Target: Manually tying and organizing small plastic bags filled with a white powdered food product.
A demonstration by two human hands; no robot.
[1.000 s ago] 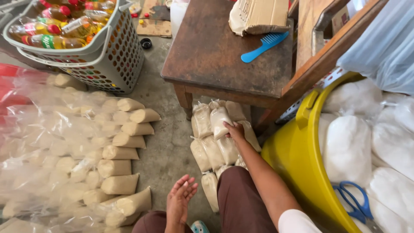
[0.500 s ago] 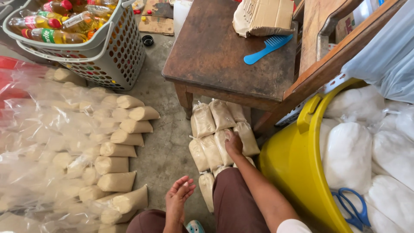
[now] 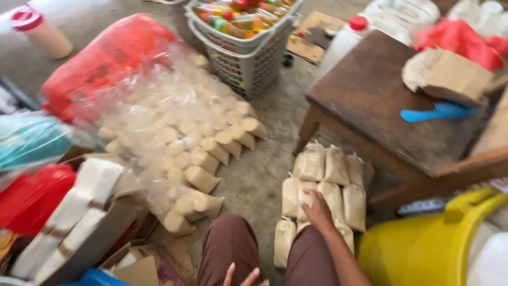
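View from the head camera, looking down over the person's knees in brown trousers (image 3: 227,249) to a grey concrete floor (image 3: 254,175); the right hand (image 3: 319,211) lies palm down on a cluster of small clear plastic bags filled with pale beige powder (image 3: 324,182), which lie side by side in rows on the floor just in front of the right knee and partly under the edge of a low dark brown wooden table (image 3: 370,100); the fingers rest spread on the top of the bags, and it cannot be told whether they grip one; the left hand (image 3: 241,276) shows only at the bottom edge, fingers apart and pointing up, holding nothing; on the table lie a bright blue plastic comb (image 3: 436,112) and a torn tan cardboard piece (image 3: 447,74), touching at the comb's teeth; to the right of the bags stands a large yellow plastic tub (image 3: 423,249), near the right forearm; to the left, a large clear plastic sack (image 3: 174,137) lies on its side, packed with many more such beige packets, some spilling toward the knees; behind it lie a red plastic bag (image 3: 100,63) and a grey plastic laundry basket (image 3: 248,50) holding bottles; at far left stand open cardboard boxes with white wrapped blocks (image 3: 79,206).
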